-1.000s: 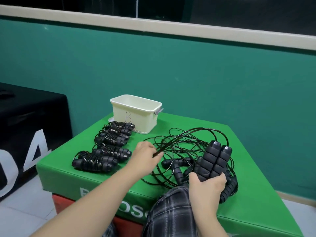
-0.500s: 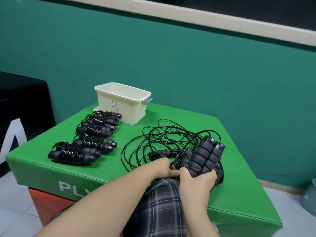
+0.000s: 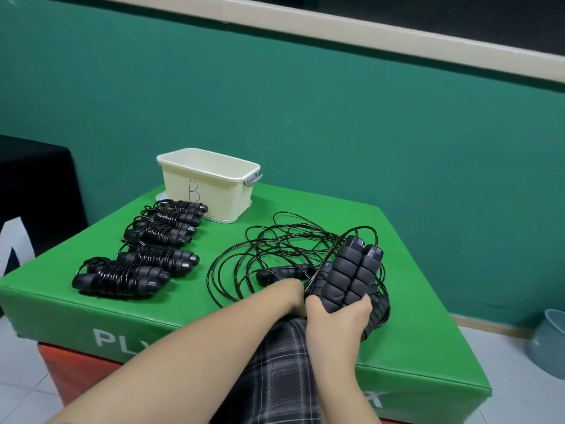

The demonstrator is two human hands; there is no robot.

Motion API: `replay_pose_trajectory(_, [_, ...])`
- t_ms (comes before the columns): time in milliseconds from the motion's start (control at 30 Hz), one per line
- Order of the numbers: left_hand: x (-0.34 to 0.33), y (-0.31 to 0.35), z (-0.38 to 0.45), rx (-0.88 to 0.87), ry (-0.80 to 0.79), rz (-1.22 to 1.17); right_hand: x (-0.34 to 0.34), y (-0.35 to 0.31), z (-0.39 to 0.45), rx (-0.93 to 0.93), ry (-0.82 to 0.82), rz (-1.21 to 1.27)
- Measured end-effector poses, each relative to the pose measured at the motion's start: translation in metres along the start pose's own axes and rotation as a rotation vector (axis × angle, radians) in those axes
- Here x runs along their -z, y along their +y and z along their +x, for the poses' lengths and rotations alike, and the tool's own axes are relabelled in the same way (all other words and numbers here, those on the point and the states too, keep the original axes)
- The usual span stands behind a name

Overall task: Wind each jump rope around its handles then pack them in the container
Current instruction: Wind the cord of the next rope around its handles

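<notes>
Item: right hand (image 3: 337, 316). Fingers curled round the lower ends of a pair of black ribbed handles (image 3: 351, 275), held side by side, tilted up and away from the person, end caps uppermost.

Item: left hand (image 3: 289, 293). Pressed against the right hand at the base of the handles, beside a strand of black cord; its fingers are hidden behind the right hand, so whether it pinches the cord cannot be told.

Item: loose rope tangle (image 3: 275, 249). Thin black cord in overlapping loops on the green padded desk (image 3: 412, 325), right of centre, reaching behind the held handles. Another black handle (image 3: 284, 272) lies in the tangle just beyond the left hand.

Item: wound jump ropes (image 3: 143, 249). Black bundles, cord coiled round paired handles, in a row on the left part of the desk, running from the near left edge towards the container; the far ones overlap, so the count is uncertain. All outside the container.

Item: container (image 3: 208, 182). Cream plastic tub, marked with a "B" on its near wall, grey clip at its right end, at the far side of the desk; the farthest bundle lies just in front of it. Interior not visible.

Item: surroundings. Green wall (image 3: 305, 117) behind; plaid-clad knee (image 3: 275, 371) below the hands; grey bin (image 3: 550, 341) on the tiled floor at right.
</notes>
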State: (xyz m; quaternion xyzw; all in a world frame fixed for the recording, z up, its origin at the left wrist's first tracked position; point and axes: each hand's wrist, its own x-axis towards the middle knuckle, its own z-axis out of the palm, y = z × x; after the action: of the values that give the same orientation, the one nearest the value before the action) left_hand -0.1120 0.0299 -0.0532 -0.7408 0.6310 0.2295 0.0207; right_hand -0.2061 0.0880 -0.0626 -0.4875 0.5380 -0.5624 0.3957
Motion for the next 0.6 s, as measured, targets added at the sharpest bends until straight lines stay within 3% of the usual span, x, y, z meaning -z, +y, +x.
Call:
replay_pose_trajectory(233, [0.001, -0.003, 0.003, 0.077, -0.038, -0.097, -0.001, 0.000, -0.001, -0.003, -0.008, -0.007])
replay_pose_trajectory(333, [-0.006, -0.012, 0.011, 0.032, 0.066, -0.170, 0.001, -0.001, -0.001, -0.005, -0.012, -0.013])
replay_pose_trajectory(467, [-0.007, -0.026, 0.017, 0.027, 0.227, -0.533, 0.001, 0.000, -0.002, 0.012, -0.020, -0.051])
replay_pose_trajectory(600, [-0.001, -0.032, 0.020, -0.002, 0.366, -0.749, -0.001, 0.000, -0.003, 0.019, -0.023, -0.066])
